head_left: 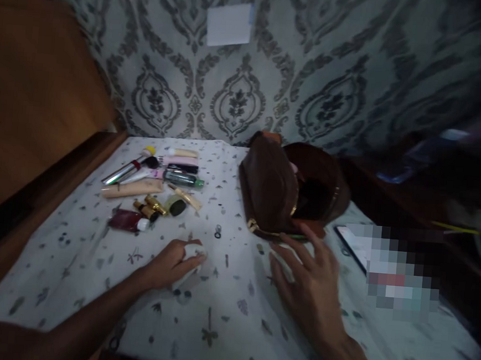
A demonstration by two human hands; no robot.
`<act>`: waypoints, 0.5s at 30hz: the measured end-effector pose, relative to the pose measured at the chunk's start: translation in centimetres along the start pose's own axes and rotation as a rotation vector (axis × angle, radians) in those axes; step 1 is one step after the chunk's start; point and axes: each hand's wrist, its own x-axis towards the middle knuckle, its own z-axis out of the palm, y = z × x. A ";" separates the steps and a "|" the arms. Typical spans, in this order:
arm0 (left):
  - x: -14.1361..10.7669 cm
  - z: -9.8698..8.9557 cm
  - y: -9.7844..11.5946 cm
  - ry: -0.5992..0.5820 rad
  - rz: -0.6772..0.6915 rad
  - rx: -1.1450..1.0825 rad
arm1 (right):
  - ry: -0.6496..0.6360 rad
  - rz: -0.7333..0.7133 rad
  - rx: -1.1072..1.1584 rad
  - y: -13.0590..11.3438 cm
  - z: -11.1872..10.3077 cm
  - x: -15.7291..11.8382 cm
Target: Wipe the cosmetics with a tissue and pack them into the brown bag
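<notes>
My left hand point(176, 261) is closed on a crumpled white wipe or small cloth point(193, 250) over the table, in front of the cosmetics. Fingers spread, my right hand point(310, 274) reaches to the near edge of a brown handbag point(269, 182); whether the fingertips touch it I cannot tell. The bag lies unzipped with its dark mouth facing right, and its contents are mostly hidden. To the left lie a bottle of dark red liquid point(124, 220) with a white cap, a beige tube point(131, 188), and a clear bottle with a green cap point(182, 179).
Several more tubes, gold-capped small bottles point(155, 204) and a silver tube point(120, 173) lie grouped at the left. A phone point(354, 247), partly blurred out, rests right of the bag. Patterned wall behind bears a white paper point(229, 25); a wooden panel point(40, 75) stands left.
</notes>
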 end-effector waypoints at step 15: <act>-2.4 -4.3 -0.4 0.127 0.285 0.613 | 0.178 -0.162 0.187 -2.0 0.4 2.3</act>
